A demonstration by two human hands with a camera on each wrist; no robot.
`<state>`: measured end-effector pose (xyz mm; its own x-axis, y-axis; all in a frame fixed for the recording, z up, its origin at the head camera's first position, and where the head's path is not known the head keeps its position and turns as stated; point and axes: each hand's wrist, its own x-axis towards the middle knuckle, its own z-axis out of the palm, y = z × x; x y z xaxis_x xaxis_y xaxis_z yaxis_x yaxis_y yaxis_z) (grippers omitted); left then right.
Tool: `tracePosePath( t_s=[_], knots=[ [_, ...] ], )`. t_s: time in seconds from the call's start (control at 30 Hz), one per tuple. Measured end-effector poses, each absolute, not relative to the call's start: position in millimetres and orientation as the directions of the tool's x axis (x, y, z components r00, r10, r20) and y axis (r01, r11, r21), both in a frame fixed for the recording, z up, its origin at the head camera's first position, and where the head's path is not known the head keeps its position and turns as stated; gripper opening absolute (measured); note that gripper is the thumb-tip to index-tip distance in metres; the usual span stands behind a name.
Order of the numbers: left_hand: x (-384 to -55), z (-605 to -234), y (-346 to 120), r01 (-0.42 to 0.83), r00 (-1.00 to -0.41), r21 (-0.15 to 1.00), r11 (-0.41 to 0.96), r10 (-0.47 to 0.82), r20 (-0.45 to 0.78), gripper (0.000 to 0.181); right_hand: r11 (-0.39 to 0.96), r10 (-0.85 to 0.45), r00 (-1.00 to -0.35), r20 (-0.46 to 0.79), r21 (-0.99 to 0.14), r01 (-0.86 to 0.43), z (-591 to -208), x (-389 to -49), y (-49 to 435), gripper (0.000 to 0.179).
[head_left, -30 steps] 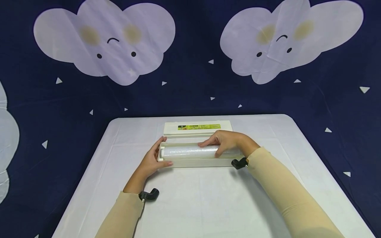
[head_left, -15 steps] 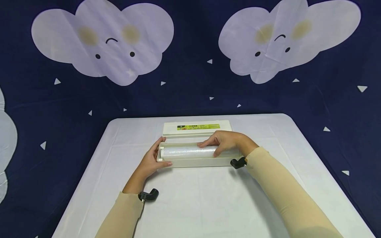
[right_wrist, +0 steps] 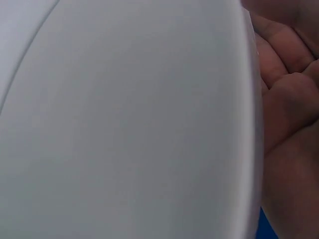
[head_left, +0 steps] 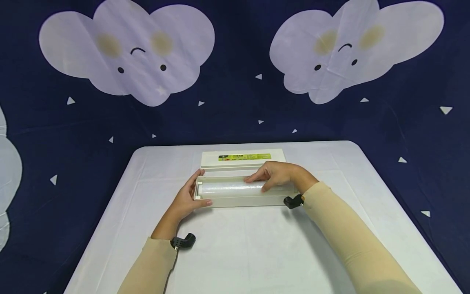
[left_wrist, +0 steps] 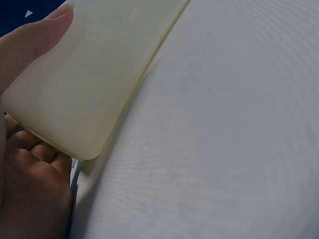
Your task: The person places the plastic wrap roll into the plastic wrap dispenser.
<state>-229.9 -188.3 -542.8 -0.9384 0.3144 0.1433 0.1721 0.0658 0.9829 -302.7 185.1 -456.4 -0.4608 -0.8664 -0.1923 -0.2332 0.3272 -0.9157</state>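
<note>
A roll of cling film (head_left: 227, 189) lies lengthwise inside a long off-white box (head_left: 242, 201) in the middle of the table. My left hand (head_left: 182, 201) grips the box's left end, thumb along the front wall and fingers behind. Over the right part of the roll, my right hand (head_left: 282, 175) holds it from above between thumb and fingers. In the left wrist view, the left thumb (left_wrist: 50, 32) presses on the smooth box wall (left_wrist: 89, 84). The box's pale wall (right_wrist: 149, 119) fills most of the right wrist view, hiding the fingertips.
Just behind the box lies its off-white lid (head_left: 242, 164) with a yellow-green label (head_left: 244, 157). A white cloth covers the table (head_left: 235, 249). A dark blue curtain (head_left: 235, 81) with cloud prints hangs behind the table's far edge.
The right thumb has slid slightly left along the roll. Both hands, the box and the lid otherwise hold their places; the head view has shifted a little.
</note>
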Motion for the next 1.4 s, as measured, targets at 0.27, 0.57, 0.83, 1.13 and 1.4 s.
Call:
tracePosePath(
  t_s=[0.27, 0.57, 0.83, 1.13, 1.4],
  knots=[
    [-229.9, -542.4, -188.5, 0.172, -0.938, 0.983, 0.060, 0.317, 0.144, 0.122, 0.331, -0.857, -0.479, -0.191, -0.916, -0.227, -456.7, -300.8, 185.6, 0.062],
    [-228.8, -541.0, -188.0, 0.171, -0.938, 0.982, 0.079, 0.317, 0.138, 0.122, 0.330, -0.828, -0.541, -0.147, -0.908, -0.258, -447.1, -297.7, 197.2, 0.059],
    [-227.2, -538.9, -187.2, 0.166, -0.939, 0.983, 0.075, 0.316, 0.134, 0.122, 0.200, -0.786, -0.618, 0.036, -0.930, -0.309, -443.2, -291.0, 225.2, 0.058],
    [-227.5, -538.7, -186.2, 0.171, -0.939, 0.982, 0.078, 0.314, 0.139, 0.122, 0.060, -0.621, -0.744, 0.246, -0.932, -0.358, -458.6, -276.8, 266.0, 0.059],
    [-228.6, -540.4, -186.3, 0.154, -0.943, 0.986, 0.066, 0.308, 0.127, 0.122, 0.058, -0.504, -0.825, 0.254, -0.944, -0.326, -479.2, -262.1, 285.7, 0.068]
  ],
)
